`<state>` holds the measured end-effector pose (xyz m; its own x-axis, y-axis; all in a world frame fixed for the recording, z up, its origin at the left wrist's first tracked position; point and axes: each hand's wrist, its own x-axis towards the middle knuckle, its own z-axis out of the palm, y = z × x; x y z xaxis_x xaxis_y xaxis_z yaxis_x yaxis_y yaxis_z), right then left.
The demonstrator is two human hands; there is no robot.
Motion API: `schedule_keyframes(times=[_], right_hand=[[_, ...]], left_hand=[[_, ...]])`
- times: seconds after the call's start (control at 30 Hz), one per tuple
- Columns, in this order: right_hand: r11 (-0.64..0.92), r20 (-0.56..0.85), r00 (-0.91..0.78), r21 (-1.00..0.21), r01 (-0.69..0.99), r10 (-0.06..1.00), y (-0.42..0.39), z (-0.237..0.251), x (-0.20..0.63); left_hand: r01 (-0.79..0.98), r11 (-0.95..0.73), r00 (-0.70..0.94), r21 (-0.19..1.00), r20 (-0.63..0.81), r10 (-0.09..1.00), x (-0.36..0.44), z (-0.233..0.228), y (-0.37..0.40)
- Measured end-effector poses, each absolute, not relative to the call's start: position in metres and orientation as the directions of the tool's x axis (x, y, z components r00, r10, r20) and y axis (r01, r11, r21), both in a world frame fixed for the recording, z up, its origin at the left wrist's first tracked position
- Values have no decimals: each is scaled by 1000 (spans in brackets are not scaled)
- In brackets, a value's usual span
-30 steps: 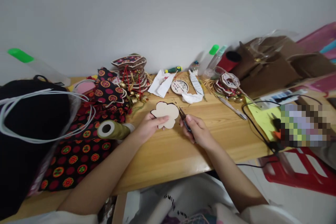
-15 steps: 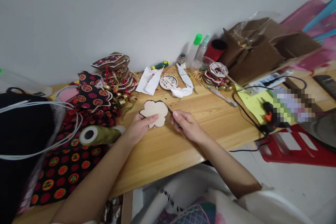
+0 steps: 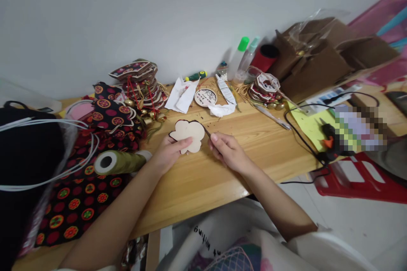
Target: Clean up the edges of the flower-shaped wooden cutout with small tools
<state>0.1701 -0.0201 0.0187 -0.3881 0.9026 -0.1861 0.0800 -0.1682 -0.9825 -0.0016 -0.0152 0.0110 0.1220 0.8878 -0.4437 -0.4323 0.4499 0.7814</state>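
Observation:
My left hand (image 3: 168, 153) holds a pale wooden cloud-shaped cutout (image 3: 188, 134) just above the wooden table (image 3: 203, 178), thumb pressed on its face. My right hand (image 3: 227, 152) is closed around small dark snips (image 3: 207, 132), whose tip pokes out beside the cutout's right edge. Most of the tool is hidden inside my fingers.
Patterned black-and-red fabric (image 3: 85, 178) and an olive ribbon roll (image 3: 119, 162) lie at left. A stack of decorated ornaments (image 3: 138, 80), white paper (image 3: 181, 95), a round wooden disc (image 3: 205, 97), glue bottles (image 3: 240, 57), cardboard boxes (image 3: 318, 61) and a black cable (image 3: 299, 135) line the back and right.
The view swung a little, shifting everything left in the picture. My right hand closed tighter over the snips, so less of the tool shows. The cutout stays in my left hand.

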Motion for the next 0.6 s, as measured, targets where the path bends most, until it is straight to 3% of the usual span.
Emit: schedule_keyframes(times=[0.4,0.6], right_hand=[[-30,-81,-361,-989,144,929,-20,7,172],[-126,-137,-362,-991,55,922,-21,14,172]], left_hand=[[-439,465,147,769,-449,881,-4,8,-15],[-449,462,133,765,-454,881,-3,9,-15]])
